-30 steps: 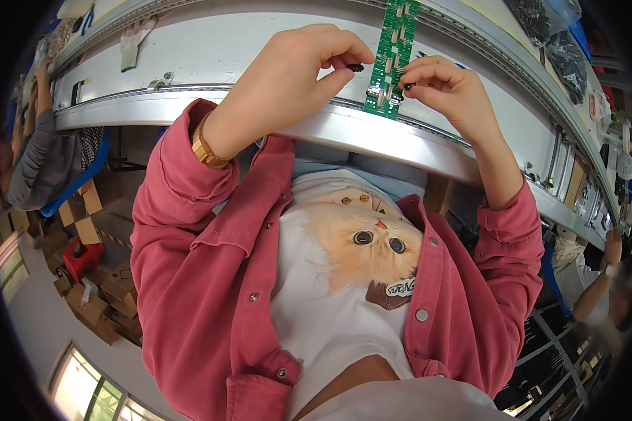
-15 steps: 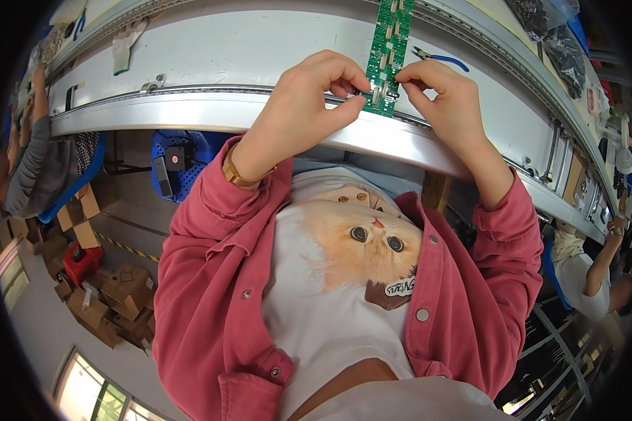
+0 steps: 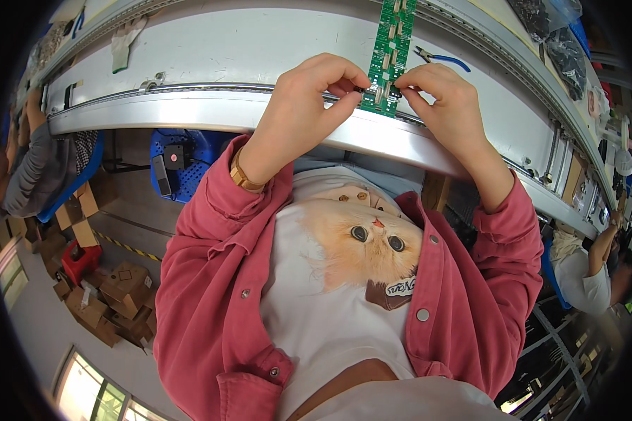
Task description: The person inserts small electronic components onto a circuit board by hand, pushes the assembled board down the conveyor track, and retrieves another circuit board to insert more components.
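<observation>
A long green circuit board (image 3: pixel 388 59), with several pale upright connectors along it, stretches from the bench's near rail toward the far side. My left hand (image 3: pixel 314 98) is at its left edge near the close end. Thumb and forefinger are pinched on a small black component (image 3: pixel 360 90). At the opposite edge my right hand (image 3: pixel 442 98) is closed in a similar pinch, with a small black component (image 3: pixel 395 91) at its fingertips, over the board. The exact shape of both parts is too small to make out.
Blue-handled cutting pliers (image 3: pixel 442 58) lie right of the board. A pale work glove (image 3: pixel 124 45) rests at the far left of the white bench (image 3: pixel 211 52). Metal rails (image 3: pixel 189 112) border the bench. Other people sit at left and right; cardboard boxes (image 3: pixel 123 284) stand on the floor behind.
My right fingertips have shifted slightly lower and nearer the board's close end. My left hand has barely moved. The board has tilted or shifted a touch to the right.
</observation>
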